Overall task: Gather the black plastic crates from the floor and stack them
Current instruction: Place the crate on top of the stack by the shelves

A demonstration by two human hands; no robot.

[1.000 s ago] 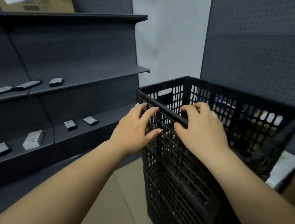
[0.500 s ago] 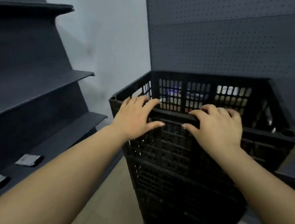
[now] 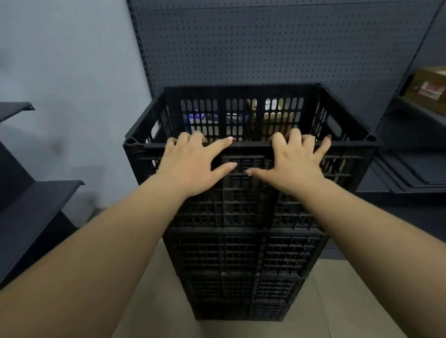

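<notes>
A tall stack of black slatted plastic crates (image 3: 247, 260) stands on the tiled floor, directly in front of me, against a pegboard panel. The top crate (image 3: 241, 114) is open and I can see coloured items through its far slats. My left hand (image 3: 193, 164) lies on the near rim of the top crate, fingers curled over the edge, thumb down the front wall. My right hand (image 3: 294, 160) holds the same rim a little to the right, fingers spread over it.
A dark pegboard panel (image 3: 273, 39) rises behind the stack. Dark shelves (image 3: 27, 208) jut out at left. At right, more shelving (image 3: 417, 177) carries a cardboard box (image 3: 437, 90). Beige floor tiles (image 3: 342, 306) surround the stack's foot. A pale wall (image 3: 61, 61) is at back left.
The view has swung rightward, so the stack now faces me squarely before the pegboard. Both hands stayed on the top crate's near rim, now spread wider apart.
</notes>
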